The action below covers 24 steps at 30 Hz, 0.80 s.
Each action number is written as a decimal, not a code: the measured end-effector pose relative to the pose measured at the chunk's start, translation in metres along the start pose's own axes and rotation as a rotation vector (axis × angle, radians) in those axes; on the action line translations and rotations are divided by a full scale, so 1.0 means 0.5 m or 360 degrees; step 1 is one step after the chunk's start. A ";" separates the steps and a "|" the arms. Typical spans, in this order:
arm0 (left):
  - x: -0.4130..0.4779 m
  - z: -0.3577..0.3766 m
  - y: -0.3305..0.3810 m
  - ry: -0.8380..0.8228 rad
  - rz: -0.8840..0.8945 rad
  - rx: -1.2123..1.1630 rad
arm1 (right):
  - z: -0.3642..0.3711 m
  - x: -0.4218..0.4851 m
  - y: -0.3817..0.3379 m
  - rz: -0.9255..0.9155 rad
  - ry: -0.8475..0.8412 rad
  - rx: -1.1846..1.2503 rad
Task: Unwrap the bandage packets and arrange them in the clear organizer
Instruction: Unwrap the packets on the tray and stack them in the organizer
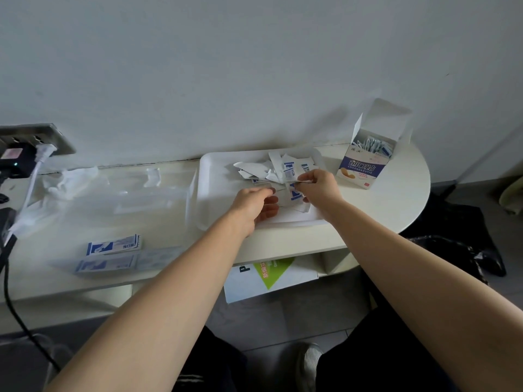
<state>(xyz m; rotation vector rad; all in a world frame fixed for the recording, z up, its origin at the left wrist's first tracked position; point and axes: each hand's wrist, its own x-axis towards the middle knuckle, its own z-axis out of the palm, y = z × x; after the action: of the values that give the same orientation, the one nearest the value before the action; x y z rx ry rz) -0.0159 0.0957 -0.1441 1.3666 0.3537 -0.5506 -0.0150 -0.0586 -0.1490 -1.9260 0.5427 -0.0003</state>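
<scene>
Both my hands are over a white tray (215, 176) on the pale table. My right hand (318, 185) pinches one end of a small blue-and-white bandage packet (295, 193). My left hand (256, 203) pinches its other side, fingers curled. Behind my hands, a heap of torn white and blue wrappers (278, 166) lies in the tray. The clear organizer (135, 193) sits left of the tray, nearly see-through. Two stacks of wrapped bandage packets (113, 246) lie near the table's front left.
An open bandage box (368, 157) full of packets stands at the table's right end. Crumpled clear plastic (68, 179) lies at the back left. A wall socket with plugs and cables (25, 157) is at the far left. Papers (268, 274) sit on a shelf under the table.
</scene>
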 end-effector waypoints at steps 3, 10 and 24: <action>0.006 -0.002 0.001 0.0008 -0.0003 0.0023 | -0.003 0.001 -0.011 -0.0064 0.0050 0.0014; 0.003 -0.003 0.009 -0.0106 0.0035 -0.0152 | 0.013 -0.019 -0.028 0.0016 -0.0394 0.0440; 0.028 -0.017 0.011 0.0198 0.0052 -0.0948 | 0.023 -0.026 -0.031 -0.0099 -0.0471 0.0008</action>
<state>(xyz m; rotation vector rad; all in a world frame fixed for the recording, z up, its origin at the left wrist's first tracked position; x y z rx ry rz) -0.0006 0.1021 -0.1486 0.8284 0.5461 -0.2960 -0.0183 -0.0390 -0.1369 -1.8938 0.2844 0.2394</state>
